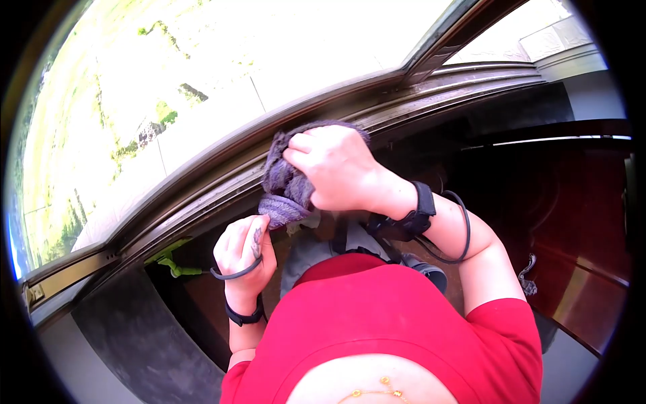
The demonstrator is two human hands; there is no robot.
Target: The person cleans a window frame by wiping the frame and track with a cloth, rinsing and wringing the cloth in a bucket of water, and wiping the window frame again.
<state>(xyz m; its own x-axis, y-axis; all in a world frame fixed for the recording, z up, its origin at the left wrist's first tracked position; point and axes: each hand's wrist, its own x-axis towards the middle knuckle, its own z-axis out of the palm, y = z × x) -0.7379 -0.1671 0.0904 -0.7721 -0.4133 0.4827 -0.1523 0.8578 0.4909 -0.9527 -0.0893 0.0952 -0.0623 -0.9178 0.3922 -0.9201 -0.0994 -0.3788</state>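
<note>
A purple-grey cloth [286, 176] is bunched up against the brown window frame [222, 176]. My right hand [336, 165] grips its upper part, fingers curled into the folds, over the frame's inner edge. Lower and to the left, my left hand [245, 246] is closed, pinching the cloth's lower corner between thumb and fingers. Both wrists carry black straps, and a dark cable loops by each arm. Part of the cloth is hidden under my right hand.
Bright window glass [202, 81] fills the upper left. A dark red glossy wooden surface [565, 209] lies at the right. Something bright green [176, 262] shows below the frame at the left, beside a dark panel [141, 330].
</note>
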